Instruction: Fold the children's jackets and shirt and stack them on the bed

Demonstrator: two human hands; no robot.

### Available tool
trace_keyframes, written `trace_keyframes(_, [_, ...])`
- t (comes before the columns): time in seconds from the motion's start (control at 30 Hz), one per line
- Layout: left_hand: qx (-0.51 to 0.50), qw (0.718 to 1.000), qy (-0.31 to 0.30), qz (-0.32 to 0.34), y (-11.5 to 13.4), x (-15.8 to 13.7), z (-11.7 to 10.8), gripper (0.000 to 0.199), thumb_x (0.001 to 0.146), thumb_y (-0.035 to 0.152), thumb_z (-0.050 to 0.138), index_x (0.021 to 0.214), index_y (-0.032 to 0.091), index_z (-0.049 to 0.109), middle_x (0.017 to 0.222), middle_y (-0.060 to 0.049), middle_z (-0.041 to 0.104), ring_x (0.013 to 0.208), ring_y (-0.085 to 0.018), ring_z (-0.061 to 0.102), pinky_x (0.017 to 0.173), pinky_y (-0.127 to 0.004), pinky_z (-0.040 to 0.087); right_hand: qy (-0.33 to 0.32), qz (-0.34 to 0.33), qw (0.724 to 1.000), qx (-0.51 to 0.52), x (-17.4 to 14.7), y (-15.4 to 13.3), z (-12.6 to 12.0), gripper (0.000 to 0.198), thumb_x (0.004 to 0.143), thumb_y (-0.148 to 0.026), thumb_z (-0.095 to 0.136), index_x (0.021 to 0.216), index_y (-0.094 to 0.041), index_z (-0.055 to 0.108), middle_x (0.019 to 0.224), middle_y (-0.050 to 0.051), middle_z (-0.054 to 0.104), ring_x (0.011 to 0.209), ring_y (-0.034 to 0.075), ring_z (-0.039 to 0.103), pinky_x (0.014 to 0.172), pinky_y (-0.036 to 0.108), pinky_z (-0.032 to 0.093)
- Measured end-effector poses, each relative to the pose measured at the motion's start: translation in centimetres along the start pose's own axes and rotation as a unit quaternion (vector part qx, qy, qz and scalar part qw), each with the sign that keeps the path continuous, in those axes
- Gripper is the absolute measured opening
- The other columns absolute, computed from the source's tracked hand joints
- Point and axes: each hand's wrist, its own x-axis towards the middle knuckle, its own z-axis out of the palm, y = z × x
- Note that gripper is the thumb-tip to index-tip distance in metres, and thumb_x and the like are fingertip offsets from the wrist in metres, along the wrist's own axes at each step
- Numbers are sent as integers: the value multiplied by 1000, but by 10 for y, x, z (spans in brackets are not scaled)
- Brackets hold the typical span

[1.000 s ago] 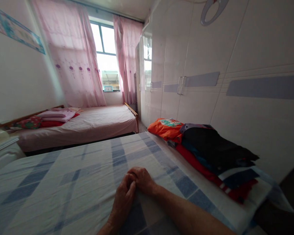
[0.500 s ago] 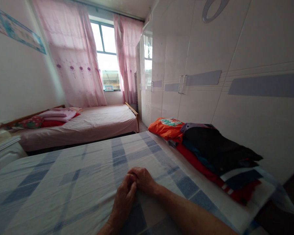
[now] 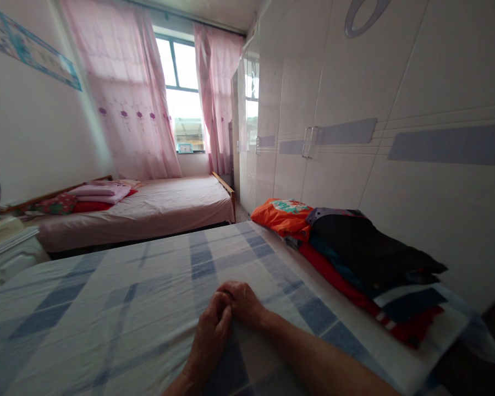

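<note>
My left hand (image 3: 212,322) and my right hand (image 3: 244,302) are clasped together over the blue-and-white checked bedsheet (image 3: 148,308). The fingers of both are curled in and closed against each other, and I see no object in them. Part of the left fingers is tucked behind the right ones. To the right, along the bed's edge, lies a pile of clothes: an orange garment (image 3: 281,219) with a pale green print, a black garment (image 3: 367,250) on top, and a red garment (image 3: 342,283) underneath.
White wardrobe doors (image 3: 346,181) line the right side. Beyond this bed stands a second bed (image 3: 177,203) with folded pink bedding (image 3: 99,193). A white bedside cabinet (image 3: 14,256) is at the left. Pink curtains (image 3: 124,93) hang by the window (image 3: 185,104).
The view has turned very slightly, so the room sits a little further right. Both hands stay clasped in the same place on the sheet.
</note>
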Motion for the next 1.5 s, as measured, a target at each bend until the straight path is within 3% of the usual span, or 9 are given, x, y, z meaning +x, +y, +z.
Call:
trace_keyframes(0.87, [22,1000,-16,4,0,1,0,12,79,29,44,76,20,51,59,5,46,51,-12,43,52,-23,35,32,6,999,5,0,-8,-12,18,79,-16,53,86,-20,68,84,0,71,77,12,64,72,20,48])
trace_keyframes(1.0, [107,992,-66,7,6,-1,0,16,79,26,42,75,20,56,58,4,50,56,-13,47,57,-23,34,126,38,991,-19,4,-20,-71,27,85,-17,41,100,-17,64,86,2,70,65,10,64,63,21,50])
trace_keyframes(1.1, [133,988,-76,0,10,-3,0,18,79,25,42,75,20,58,58,3,53,58,-14,50,60,-23,33,229,57,968,-79,0,-24,-154,30,86,-24,41,107,-15,60,103,8,66,88,16,63,82,29,49])
trace_keyframes(1.17, [131,989,-72,-1,12,-4,0,17,78,25,42,75,21,59,58,3,53,58,-14,50,59,-22,33,290,73,945,-134,-12,-18,-213,33,86,-25,40,109,-13,60,116,14,59,109,23,54,98,39,39])
trace_keyframes(1.2, [130,989,-70,-1,12,-5,0,17,77,24,43,74,21,59,57,3,53,57,-14,50,59,-22,33,318,89,927,-179,-20,-10,-240,34,85,-25,41,111,-12,59,119,17,56,114,27,50,101,44,34])
trace_keyframes(1.27, [131,989,-68,2,11,-4,0,17,76,24,43,74,21,59,57,3,53,57,-14,49,58,-22,33,350,199,830,-387,-43,13,-283,39,85,-28,40,119,-15,55,122,17,54,116,31,48,97,49,37])
trace_keyframes(1.33, [135,989,-67,5,9,-4,1,16,76,23,43,74,21,59,57,3,53,56,-14,49,58,-22,33,308,370,747,-459,-68,42,-308,50,87,-38,37,128,-12,48,126,22,50,118,37,45,90,55,39])
trace_keyframes(1.4, [141,988,-68,8,7,-4,1,17,76,23,43,75,21,59,57,3,53,56,-14,49,58,-22,32,263,436,738,-443,-92,72,-317,53,84,-46,41,114,-7,59,111,25,58,106,40,54,81,54,44])
trace_keyframes(1.5, [149,986,-72,5,6,-4,1,17,77,23,43,76,22,59,58,3,53,57,-14,49,58,-21,32,214,469,751,-412,-114,105,-315,56,85,-52,35,96,-9,68,97,23,65,92,37,62,75,50,47])
